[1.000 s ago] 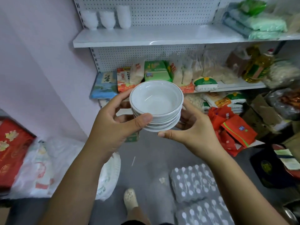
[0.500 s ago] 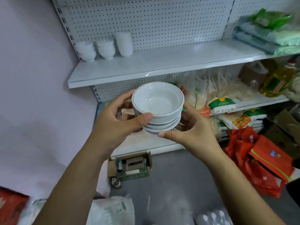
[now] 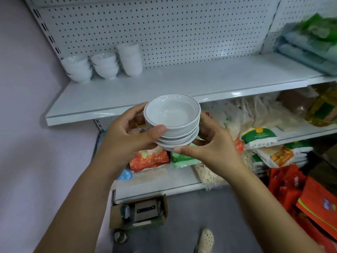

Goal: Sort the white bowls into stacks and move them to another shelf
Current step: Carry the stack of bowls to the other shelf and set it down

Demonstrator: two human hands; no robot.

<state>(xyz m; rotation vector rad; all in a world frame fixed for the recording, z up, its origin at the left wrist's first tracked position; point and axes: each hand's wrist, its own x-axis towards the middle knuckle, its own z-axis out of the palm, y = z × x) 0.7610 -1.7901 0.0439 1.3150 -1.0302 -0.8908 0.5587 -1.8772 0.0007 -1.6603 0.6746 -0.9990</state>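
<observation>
A short stack of shallow white bowls with thin dark rims [image 3: 172,114] is held at chest height in front of the shelving. My left hand [image 3: 127,136] grips its left side, thumb across the front. Under the right side, my right hand [image 3: 209,145] cups the stack. Behind and above lies the white shelf [image 3: 182,83], its front edge just past the bowls. Three stacks of deeper white bowls [image 3: 104,67] stand at that shelf's far left against the pegboard.
Green and blue packs [image 3: 313,44] fill the shelf's right end. The lower shelves hold food bags and an oil bottle [image 3: 322,108]. On the floor are an open cardboard box [image 3: 138,212], red bags [image 3: 300,194] and my shoe [image 3: 206,238]. A lilac wall closes the left side.
The view has tilted up and moved closer to the shelves. The white shelf now sits lower and larger in view, right behind the stack. Both hands keep the same grip.
</observation>
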